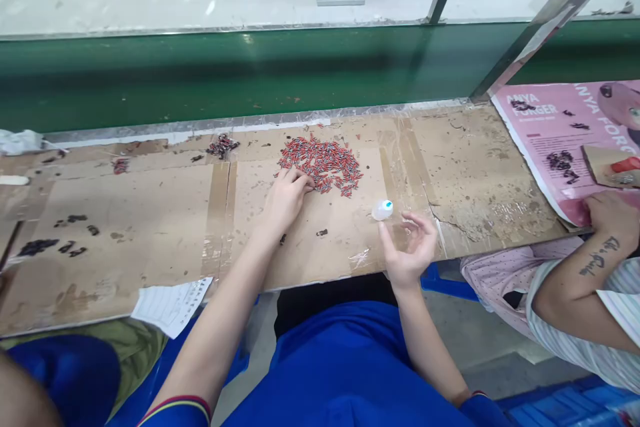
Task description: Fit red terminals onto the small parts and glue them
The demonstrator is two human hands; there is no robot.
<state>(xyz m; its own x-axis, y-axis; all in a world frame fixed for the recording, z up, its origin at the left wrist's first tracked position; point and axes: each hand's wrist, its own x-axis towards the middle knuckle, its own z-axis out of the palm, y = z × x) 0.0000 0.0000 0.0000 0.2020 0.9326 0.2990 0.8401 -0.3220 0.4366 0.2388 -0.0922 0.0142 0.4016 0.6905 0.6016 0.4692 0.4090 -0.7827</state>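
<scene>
Stained cardboard (150,207) crosses mid-frame below a green strip (200,83); left hand (286,199) grip, cannot tell; right hand (409,255) loosely parted.

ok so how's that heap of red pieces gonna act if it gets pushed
The heap of red pieces would probably spread rather than slide as one, since pieces lie scattered loosely at its edges. Each piece is likely light, being tiny beside the left hand. They may roll a little, looking slim, though their cross-section is too small to tell.

Factory-like workshop: cardboard-covered bench (150,207), heap of small red parts (320,159), green conveyor-like strip (225,73) at twelve o'clock, co-worker (583,283) at three.
</scene>
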